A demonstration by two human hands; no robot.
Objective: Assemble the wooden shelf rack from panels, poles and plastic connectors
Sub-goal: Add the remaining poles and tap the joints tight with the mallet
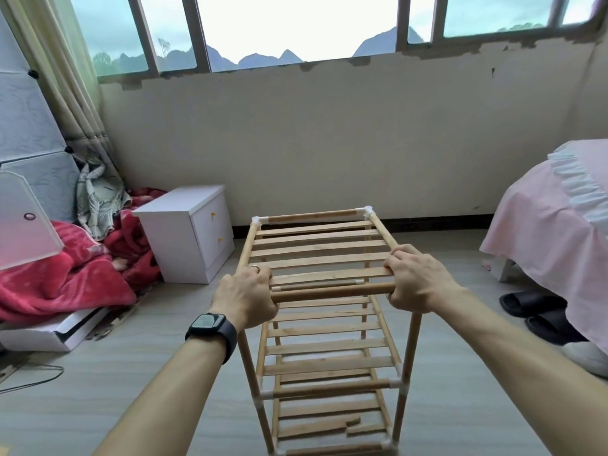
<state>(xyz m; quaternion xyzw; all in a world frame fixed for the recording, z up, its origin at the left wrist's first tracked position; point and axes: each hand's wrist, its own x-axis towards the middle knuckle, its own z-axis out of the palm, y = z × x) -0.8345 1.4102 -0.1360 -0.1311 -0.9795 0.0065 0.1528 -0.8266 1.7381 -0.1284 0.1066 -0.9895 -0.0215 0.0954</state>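
Pale wood makes up nearly everything you have in front of you: the shelf rack (329, 330) stands upright on the floor (164, 373) at twelve o'clock, close in, and it reads as almost finished. Three slatted tiers are in place, the top panel (316, 248), a middle one and the bottom panel (316, 406), tied together by upright poles (413, 343) and white plastic connectors (369, 211) at the corners you can see. Your left hand (245, 296) is wrapped round the near corner at about seven o'clock on the top tier, and your right hand (416, 279) is wrapped round the near corner at five o'clock, fingers of both curled over the frame on either end of the front pole (332, 292). What seems to be left is seating these last two joints; the connectors beneath your palms are hidden, so I cannot tell whether they are pushed fully home. One slat (353, 422) on the bottom panel looks cracked and out of line, worth checking before you call it done. No loose panels or poles show on the floor. A white nightstand (187, 232) sits at ten o'clock from the rack, a pink-covered bed (552, 232) at three o'clock, dark slippers (529, 304) just below it.
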